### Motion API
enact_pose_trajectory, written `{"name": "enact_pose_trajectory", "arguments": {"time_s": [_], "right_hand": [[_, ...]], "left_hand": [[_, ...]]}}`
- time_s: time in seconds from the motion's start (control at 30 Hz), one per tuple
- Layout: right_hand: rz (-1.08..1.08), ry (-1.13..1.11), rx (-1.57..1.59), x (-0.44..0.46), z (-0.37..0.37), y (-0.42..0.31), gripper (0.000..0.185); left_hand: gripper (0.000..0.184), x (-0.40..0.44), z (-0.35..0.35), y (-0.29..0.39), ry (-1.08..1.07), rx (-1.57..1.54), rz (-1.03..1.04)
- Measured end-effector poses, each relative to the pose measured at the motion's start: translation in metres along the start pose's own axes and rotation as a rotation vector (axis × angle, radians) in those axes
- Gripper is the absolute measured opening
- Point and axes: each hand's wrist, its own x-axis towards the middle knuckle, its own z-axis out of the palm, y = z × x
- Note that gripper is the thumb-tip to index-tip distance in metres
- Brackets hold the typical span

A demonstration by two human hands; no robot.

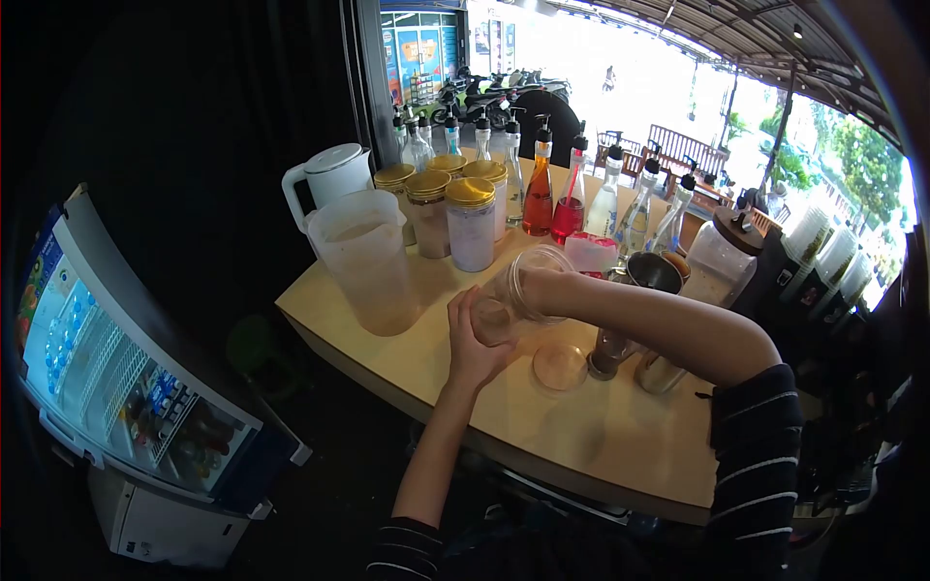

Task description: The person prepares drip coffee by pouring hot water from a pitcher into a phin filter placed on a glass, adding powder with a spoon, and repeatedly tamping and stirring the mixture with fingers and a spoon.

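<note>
My left hand [477, 339] is wrapped round the base of a clear plastic jar [499, 302], which tilts over the wooden counter. My right hand [536, 290] reaches inside the jar's mouth, seen through its clear wall; its fingers are too blurred to make out. A round translucent lid [560, 368] lies on the counter just below the jar. Beyond the jar sits a pink and white packet [591, 253]. To the right, partly behind my right forearm, is a dark metal cup [653, 274].
A large translucent pitcher [366, 266] and a white kettle [337, 174] stand on the counter's left. Gold-lidded jars [472, 228] and several pump bottles [539, 194] line the back. A square dispenser [722, 257] stands right, near stacked cups [814, 247]. The counter [601, 455] has a curved front edge.
</note>
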Motion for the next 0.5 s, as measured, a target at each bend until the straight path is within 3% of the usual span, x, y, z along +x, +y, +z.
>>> {"name": "enact_pose_trajectory", "arguments": {"time_s": [0.23, 0.27, 0.3, 0.5], "right_hand": [[-0.01, 0.09, 0.001, -0.021, -0.014, -0.023, 0.033], [0.025, -0.009, -0.092, -0.025, -0.026, -0.036, 0.027], [0.059, -0.108, -0.187, -0.03, -0.037, -0.049, 0.037], [0.103, -0.07, -0.114, -0.024, -0.026, -0.042, 0.038]], "left_hand": [[0.094, 0.0, -0.001, 0.006, -0.031, -0.017, 0.012], [0.094, 0.0, -0.001, 0.007, -0.033, -0.017, 0.011], [0.094, 0.0, -0.001, 0.007, -0.026, -0.01, 0.017], [0.093, -0.001, 0.0, 0.008, -0.017, 0.0, 0.017]]}}
